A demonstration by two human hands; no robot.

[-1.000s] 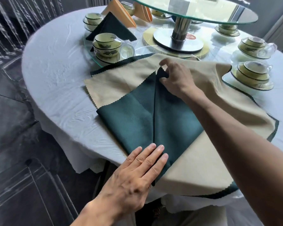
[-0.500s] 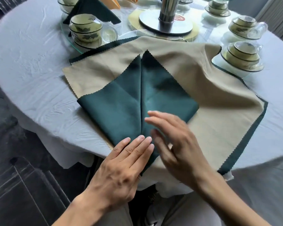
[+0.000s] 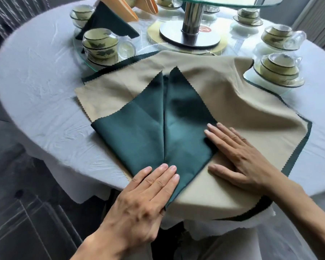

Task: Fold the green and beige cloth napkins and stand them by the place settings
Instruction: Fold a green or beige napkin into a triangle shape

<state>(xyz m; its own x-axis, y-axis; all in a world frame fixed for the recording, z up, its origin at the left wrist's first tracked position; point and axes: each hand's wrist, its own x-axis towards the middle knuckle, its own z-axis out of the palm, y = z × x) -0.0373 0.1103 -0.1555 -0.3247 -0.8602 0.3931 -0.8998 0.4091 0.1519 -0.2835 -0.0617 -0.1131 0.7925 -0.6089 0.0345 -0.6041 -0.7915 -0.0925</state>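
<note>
Left hand (image 3: 148,186): flat, fingers straight and together, pressing the near point of the dark green cloth napkin with pinked edges (image 3: 158,124); nothing gripped. Right hand (image 3: 238,154): flat, fingers spread, fingertips on the green napkin's right fold, palm and thumb on the beige cloth napkin with dark green border (image 3: 242,102) beneath; nothing gripped.

Green napkin: folded to a kite shape, two flaps meeting along a centre seam that runs away from the left hand, lying on the beige napkin between and ahead of both hands, at the near edge of the round desk under a pale wrinkled tablecloth (image 3: 36,91).

Risks, as judged:
- Flaps springing open if either palm lifts before creasing; tips beyond the fingertips already slightly apart.
- Beige napkin overhanging the desk edge below the right hand; sliding toward the lap likely under a sideways push.
- Far right corner of the beige napkin riding up against the stacked green-patterned cups on a glass plate (image 3: 278,70); a tug could shift the crockery.

Writing: red mark on the round steel turntable base (image 3: 189,34), ahead of both hands, illegible. No other labels legible.
</note>
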